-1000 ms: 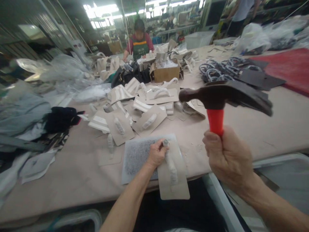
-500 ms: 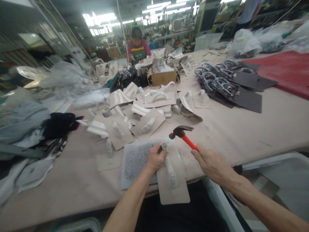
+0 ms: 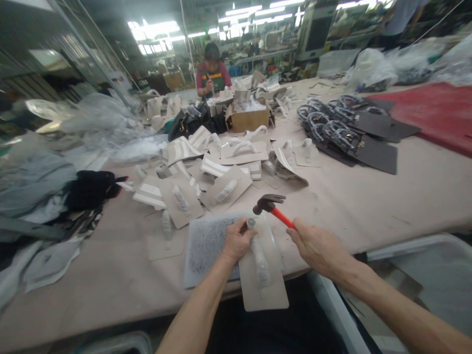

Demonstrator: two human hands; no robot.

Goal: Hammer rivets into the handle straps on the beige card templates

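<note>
My right hand (image 3: 320,246) is wrapped round the orange handle of a claw hammer (image 3: 272,202); its dark head is raised near my left hand. Fingers and thumb of my left hand (image 3: 238,240) pinch a short round metal piece (image 3: 251,223), standing at the upper end of a beige bag panel (image 3: 271,292). Along that panel runs a handle wrapped in clear plastic (image 3: 261,268). Beneath the panel's upper part lies a speckled grey slab (image 3: 206,246), and the panel's lower end juts past the table edge.
Beige panels with wrapped handles (image 3: 221,157) are heaped ahead, before a cardboard box (image 3: 250,119). Dark panels (image 3: 372,147) lie at right near a red sheet (image 3: 438,110). Plastic bags and cloth pile up at left. A white bin (image 3: 442,265) stands below right. A co-worker (image 3: 212,73) sits across.
The hammer and my right hand have shifted slightly left and toward the round metal piece. My left hand keeps its place. The co-worker across has lifted a hand.
</note>
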